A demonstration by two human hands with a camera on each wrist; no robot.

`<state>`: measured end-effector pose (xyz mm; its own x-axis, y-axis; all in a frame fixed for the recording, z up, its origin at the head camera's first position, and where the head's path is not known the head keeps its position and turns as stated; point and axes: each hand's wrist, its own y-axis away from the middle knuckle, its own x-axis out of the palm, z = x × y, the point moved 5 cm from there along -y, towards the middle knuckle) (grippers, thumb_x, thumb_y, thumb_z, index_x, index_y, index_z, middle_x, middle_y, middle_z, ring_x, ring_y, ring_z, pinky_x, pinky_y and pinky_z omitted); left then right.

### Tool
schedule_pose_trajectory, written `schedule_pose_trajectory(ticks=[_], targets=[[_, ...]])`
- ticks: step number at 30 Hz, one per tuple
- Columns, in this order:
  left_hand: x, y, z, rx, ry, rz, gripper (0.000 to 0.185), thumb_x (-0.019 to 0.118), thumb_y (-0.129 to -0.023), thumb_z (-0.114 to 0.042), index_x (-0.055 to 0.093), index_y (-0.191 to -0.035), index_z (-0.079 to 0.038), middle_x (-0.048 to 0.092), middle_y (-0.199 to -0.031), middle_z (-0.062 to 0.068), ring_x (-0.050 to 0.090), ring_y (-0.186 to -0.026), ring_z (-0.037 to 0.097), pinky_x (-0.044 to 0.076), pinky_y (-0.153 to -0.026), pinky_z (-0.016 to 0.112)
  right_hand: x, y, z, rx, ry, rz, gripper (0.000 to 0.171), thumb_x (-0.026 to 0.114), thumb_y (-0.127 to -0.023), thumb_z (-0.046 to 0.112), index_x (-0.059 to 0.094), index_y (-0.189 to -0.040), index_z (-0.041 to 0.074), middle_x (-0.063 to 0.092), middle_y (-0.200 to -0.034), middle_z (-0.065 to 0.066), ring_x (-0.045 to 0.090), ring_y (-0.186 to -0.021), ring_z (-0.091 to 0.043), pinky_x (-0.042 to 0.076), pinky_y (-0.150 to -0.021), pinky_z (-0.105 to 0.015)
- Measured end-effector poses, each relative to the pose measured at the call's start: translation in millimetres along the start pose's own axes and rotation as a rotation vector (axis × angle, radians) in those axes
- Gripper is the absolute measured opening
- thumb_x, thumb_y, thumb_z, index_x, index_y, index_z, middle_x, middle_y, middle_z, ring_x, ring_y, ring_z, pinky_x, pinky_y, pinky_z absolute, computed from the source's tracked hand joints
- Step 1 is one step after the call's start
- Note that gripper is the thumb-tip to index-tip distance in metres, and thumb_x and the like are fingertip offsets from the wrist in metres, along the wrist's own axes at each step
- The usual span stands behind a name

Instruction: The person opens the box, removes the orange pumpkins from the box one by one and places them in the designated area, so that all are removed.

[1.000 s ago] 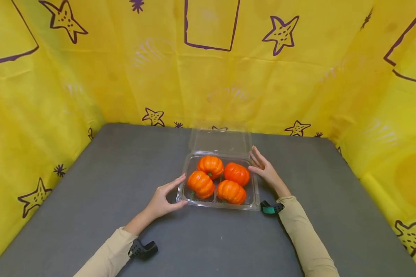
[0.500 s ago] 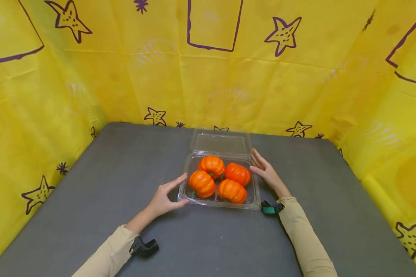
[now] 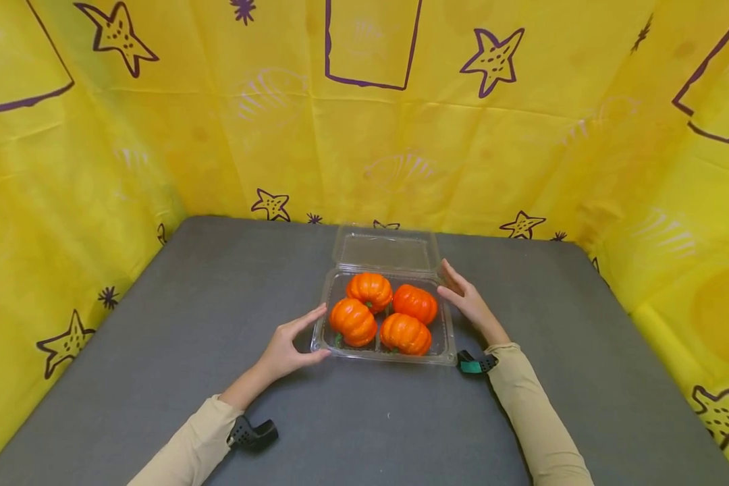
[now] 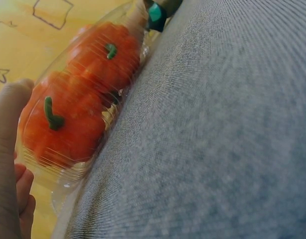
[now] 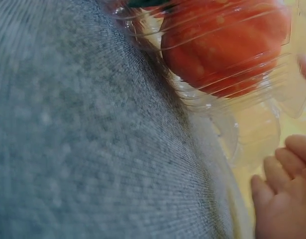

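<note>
**Hands flank the open clamshell on both short sides**

Head view: clear clamshell container (image 3: 384, 354) lies mid-table (image 3: 158, 351), four orange pumpkins (image 3: 354, 322) inside, lid (image 3: 386, 250) folded back on the far side. Left hand (image 3: 287, 349) touches its left near corner with straight fingers; right hand (image 3: 468, 302) rests relaxed against the right far edge. Both sit equally close.

Left wrist view: pumpkins (image 4: 60, 127) lie just right of the thumb (image 4: 6, 159), behind clear plastic.

Right wrist view: blurred, but fingertips (image 5: 274, 172) seem slack beside the container wall (image 5: 227, 124), gripping nothing.
</note>
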<state>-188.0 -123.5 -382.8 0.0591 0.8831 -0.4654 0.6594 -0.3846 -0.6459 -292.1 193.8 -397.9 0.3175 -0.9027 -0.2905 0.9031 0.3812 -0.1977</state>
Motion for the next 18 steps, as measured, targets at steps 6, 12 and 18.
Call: schedule_pose_trajectory(ticks=[6,12,18], targets=[[0.3,0.5,-0.7,0.02,-0.005,-0.002,0.073,0.082,-0.051,0.007,0.048,-0.115,0.019,0.049,-0.114,0.034,0.049,-0.106,0.041,0.033,-0.095,0.027,-2.3,6.4,30.8,-0.125,0.098,-0.044,0.065,0.056,-0.084,-0.006,0.018,-0.138,-0.008,0.012,-0.144,-0.022,0.012,-0.131,-0.032,0.015,-0.102,-0.045],[1.3,1.0,0.0,0.007,-0.008,0.001,0.074,0.082,-0.051,0.006,0.048,-0.115,0.018,0.049,-0.114,0.033,0.049,-0.106,0.041,0.033,-0.095,0.026,3.9,17.2,62.4,-0.343,0.024,0.016,0.071,0.059,-0.08,-0.012,0.018,-0.137,-0.009,0.012,-0.144,-0.024,0.013,-0.132,-0.029,0.016,-0.103,-0.032],[1.6,0.4,-0.4,-0.007,-0.011,0.005,0.072,0.082,-0.052,0.005,0.048,-0.114,0.018,0.049,-0.115,0.032,0.049,-0.106,0.042,0.032,-0.096,0.025,10.6,23.8,82.3,-0.539,-0.064,0.101,0.082,0.068,-0.079,0.018,0.017,-0.137,-0.009,0.011,-0.144,-0.023,0.011,-0.132,-0.031,0.014,-0.104,-0.033]])
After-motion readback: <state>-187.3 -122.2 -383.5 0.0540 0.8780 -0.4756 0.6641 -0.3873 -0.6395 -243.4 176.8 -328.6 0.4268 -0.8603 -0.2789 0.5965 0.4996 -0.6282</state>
